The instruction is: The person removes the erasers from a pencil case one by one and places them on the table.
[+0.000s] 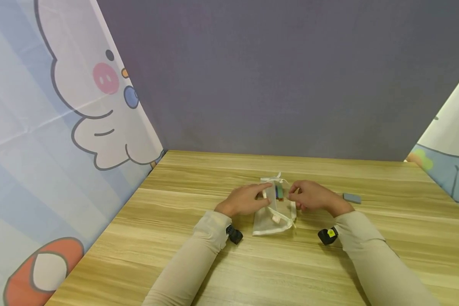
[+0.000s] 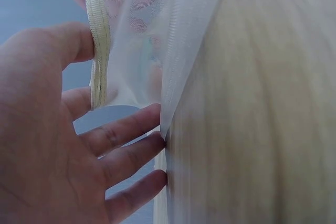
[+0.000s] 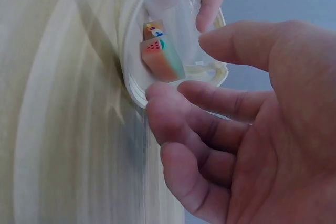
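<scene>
Lying on the worktop (image 1: 275,272): a see-through mesh pouch (image 1: 264,223) with pale edging, its mouth gaping toward the right.
Inside the pouch: a watermelon-printed block (image 3: 157,59) with an orange-red side and a green one; just beside it, a brownish block (image 3: 154,28) printed in yellow, white and blue.
Near end of the mouth: a small pale piece (image 1: 276,219), too small to identify; I cannot tell whether it sits within the mesh.
Left hand (image 1: 246,199): grip on the zipped edge (image 2: 100,40), thumb and index finger holding it raised; the other three fingers reach down to the worktop.
Right hand (image 1: 313,195): at the mouth, grip apart and holding nothing, fingers loosely bent.
Outside the pouch: a flat grey block (image 1: 352,198) rests just right of the right wrist.
</scene>
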`<state>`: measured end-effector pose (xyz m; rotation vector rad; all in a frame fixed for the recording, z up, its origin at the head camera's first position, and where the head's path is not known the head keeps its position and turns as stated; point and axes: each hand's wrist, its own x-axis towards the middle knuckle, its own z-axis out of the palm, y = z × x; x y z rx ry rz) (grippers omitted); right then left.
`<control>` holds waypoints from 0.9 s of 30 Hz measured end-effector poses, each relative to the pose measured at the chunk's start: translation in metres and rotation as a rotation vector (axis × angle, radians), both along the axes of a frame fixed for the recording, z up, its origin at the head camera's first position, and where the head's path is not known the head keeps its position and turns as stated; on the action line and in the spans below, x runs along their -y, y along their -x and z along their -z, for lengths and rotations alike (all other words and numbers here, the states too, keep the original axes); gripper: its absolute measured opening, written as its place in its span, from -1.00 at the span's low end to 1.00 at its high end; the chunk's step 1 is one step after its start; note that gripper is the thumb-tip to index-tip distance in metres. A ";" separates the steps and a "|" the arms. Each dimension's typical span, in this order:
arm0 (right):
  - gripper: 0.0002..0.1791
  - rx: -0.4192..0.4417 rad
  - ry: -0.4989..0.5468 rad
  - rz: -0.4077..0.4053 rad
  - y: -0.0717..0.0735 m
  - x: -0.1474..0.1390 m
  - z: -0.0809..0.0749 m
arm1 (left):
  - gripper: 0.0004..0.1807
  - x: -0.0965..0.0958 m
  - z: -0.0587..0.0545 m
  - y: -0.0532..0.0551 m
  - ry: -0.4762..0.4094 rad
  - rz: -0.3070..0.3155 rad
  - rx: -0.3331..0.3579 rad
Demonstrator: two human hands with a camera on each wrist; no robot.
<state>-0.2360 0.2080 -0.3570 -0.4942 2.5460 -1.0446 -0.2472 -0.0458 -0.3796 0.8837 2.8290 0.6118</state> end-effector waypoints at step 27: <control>-0.69 -0.232 -0.276 -0.093 0.010 0.022 -0.004 | -0.32 0.000 0.003 0.002 -0.022 0.021 0.010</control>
